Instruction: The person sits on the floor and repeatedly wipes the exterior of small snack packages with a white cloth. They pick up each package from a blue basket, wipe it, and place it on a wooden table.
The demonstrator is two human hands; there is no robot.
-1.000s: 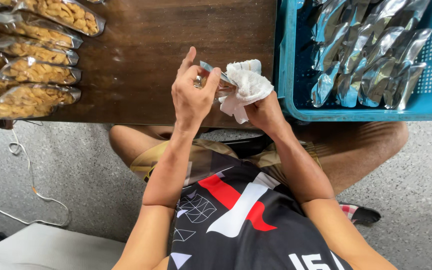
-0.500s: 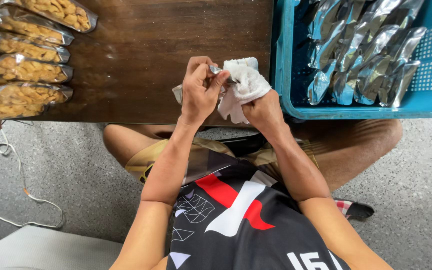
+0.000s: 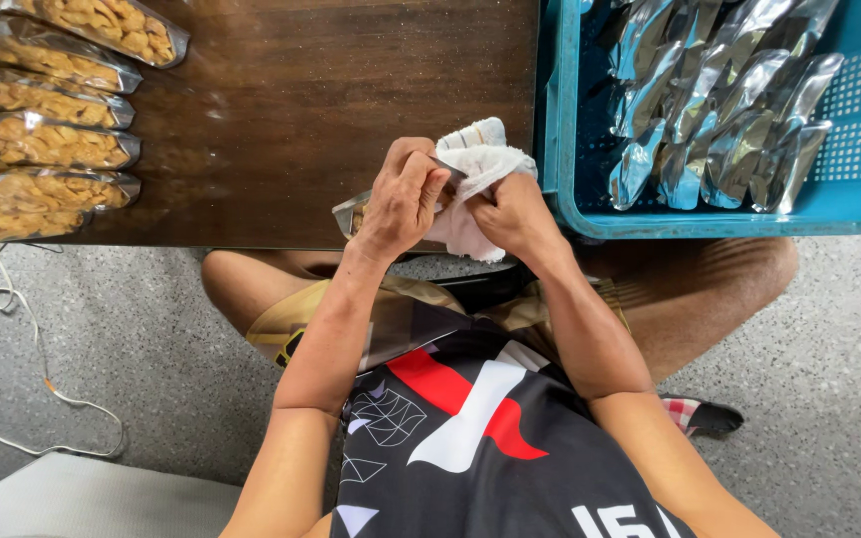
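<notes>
White cloth (image 3: 475, 164) is bunched in my right hand (image 3: 512, 204), and my left hand (image 3: 403, 194) pinches a clear pouch (image 3: 351, 212) at the edge of the brown surface (image 3: 351, 90). I think I am wiping the pouch. Next I should hold it steady and rub gently.

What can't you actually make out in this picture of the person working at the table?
- Head view: the small clear pouch is mostly covered by the left hand; its contents cannot be told.
- The right hand has its fingers buried in the white cloth.
- The silver pouches in the blue crate run off the top edge.
- The bags of snacks are cut by the left edge.
</notes>
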